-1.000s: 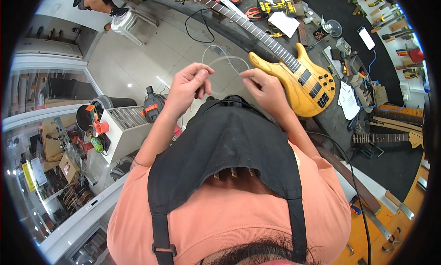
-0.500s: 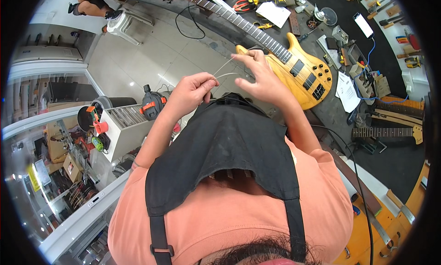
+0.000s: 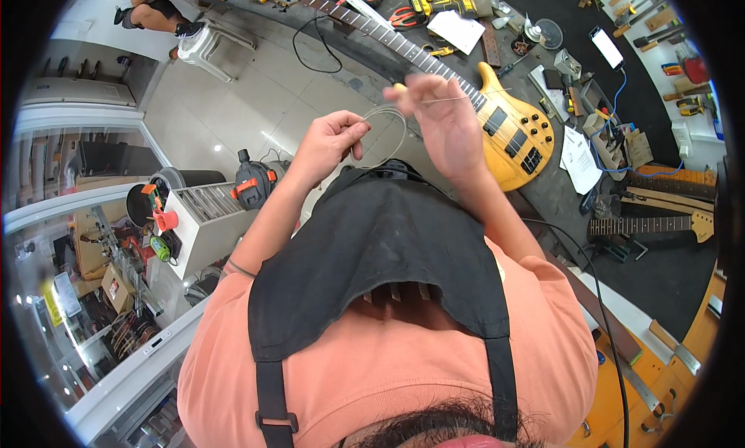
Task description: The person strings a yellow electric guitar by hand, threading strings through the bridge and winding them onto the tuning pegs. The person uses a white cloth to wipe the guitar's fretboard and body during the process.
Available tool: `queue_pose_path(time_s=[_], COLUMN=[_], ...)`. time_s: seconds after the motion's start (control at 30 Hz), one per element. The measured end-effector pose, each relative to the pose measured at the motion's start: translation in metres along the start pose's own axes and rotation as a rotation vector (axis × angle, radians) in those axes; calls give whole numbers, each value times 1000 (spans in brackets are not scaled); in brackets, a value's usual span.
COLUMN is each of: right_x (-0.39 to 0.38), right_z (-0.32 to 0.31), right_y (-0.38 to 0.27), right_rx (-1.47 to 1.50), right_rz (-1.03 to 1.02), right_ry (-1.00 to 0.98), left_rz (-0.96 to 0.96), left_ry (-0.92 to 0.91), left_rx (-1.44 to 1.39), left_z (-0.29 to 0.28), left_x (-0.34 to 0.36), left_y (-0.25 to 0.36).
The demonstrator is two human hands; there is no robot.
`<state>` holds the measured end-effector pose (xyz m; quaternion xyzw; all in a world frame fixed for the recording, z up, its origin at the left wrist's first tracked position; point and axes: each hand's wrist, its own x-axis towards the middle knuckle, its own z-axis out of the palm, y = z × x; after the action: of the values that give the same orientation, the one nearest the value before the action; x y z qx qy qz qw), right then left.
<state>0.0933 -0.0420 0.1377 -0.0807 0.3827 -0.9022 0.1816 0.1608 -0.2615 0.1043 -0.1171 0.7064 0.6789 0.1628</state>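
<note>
My left hand [image 3: 335, 144] is closed, thumb pressed against its fingers, on a thin pale guitar string [image 3: 404, 140]. The string bends into a round loop in front of my black apron [image 3: 372, 238]. Facing it, my right hand [image 3: 448, 130] is raised with the palm showing. Its fingertips are smeared by motion, and a stretch of string crosses in front of it toward the right; whether the fingers grip it is not visible. Just beyond that hand, a natural-wood electric bass [image 3: 535, 126] lies on the dark workbench [image 3: 570, 192], its long neck running to the far left.
On the bench beyond the bass are a yellow-black cordless drill [image 3: 448, 4], white papers [image 3: 456, 30], a can [image 3: 528, 35] and a phone [image 3: 606, 47]. Left stand a white drawer unit [image 3: 203, 230] and a black-orange vacuum [image 3: 256, 180]. A person [image 3: 159, 13] sits far left. A black cable [image 3: 594, 273] hangs right.
My right hand has turned its palm toward view and lifted slightly. The string now forms a wider, rounder loop between my hands. My left hand keeps its pinch, nearly in place.
</note>
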Motion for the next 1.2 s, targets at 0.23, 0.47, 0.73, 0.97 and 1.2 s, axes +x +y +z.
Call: queue_pose_path(time_s=[0.23, 0.47, 0.73, 0.97, 1.2], right_x=[8, 10, 33, 41, 62], right_z=[-17, -37, -40, -44, -14], right_y=[9, -15, -32, -52, -35], right_rx=[274, 1, -180, -380, -360], right_rz=[61, -227, -482, -434, -183], right_ry=[37, 292, 502, 557, 355], left_rz=[-43, -79, -193, -323, -70], left_ry=[-37, -30, 83, 348, 559], left_rx=[-485, -500, -276, 361, 807], left_z=[-28, -107, -197, -292, -284], left_x=[15, 22, 13, 9, 17], left_y=[-8, -5, -51, -183, -233])
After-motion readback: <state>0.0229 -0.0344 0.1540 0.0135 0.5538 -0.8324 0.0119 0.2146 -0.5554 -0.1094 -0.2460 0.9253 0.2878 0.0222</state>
